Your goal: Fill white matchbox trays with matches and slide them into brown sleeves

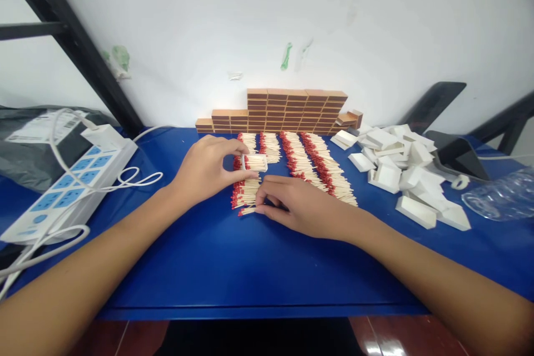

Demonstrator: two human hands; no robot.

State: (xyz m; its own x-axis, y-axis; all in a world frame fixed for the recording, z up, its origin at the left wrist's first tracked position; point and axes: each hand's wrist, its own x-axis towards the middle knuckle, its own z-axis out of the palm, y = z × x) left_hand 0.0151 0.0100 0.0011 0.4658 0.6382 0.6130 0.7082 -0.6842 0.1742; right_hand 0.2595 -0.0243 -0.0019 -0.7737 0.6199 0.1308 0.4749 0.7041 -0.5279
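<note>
Bare forearms reach in from both bottom corners over the blue tabletop (217, 267), whose front edge runs just above a reddish-brown floor.

The left hand (206, 169) is clamped on a small white tray (255, 162), thumb below and fingers on top. It holds the tray just above the tabletop, open side up, with pale sticks showing inside. The tray hangs over the far end of a loose bunch of red-tipped matches (246, 192).

The right hand (302, 206) lies palm down beside that bunch. Its thumb and fingertips are drawn together on a few sticks at the near end. The 2 hands are close, the right thumb just under the tray, though I cannot tell if they touch.

Behind them, more matches lie in tidy rows (311, 164) with red heads lined up, running back toward the wall (267, 22). Against the wall stands a stepped stack of brown sleeves (287, 111), higher on its right half.

To the right of the rows sits a jumbled pile of empty white trays (411, 172). Past it are a black stand (454, 153) and a crumpled clear bag (500, 194) at the right edge.

On the left, well apart from the hands, a white power strip (70, 183) with blue sockets lies at an angle, white cables (137, 178) looping round it. A grey bag (29, 150) sits behind it, and a black frame (83, 50) slants up the wall.
</note>
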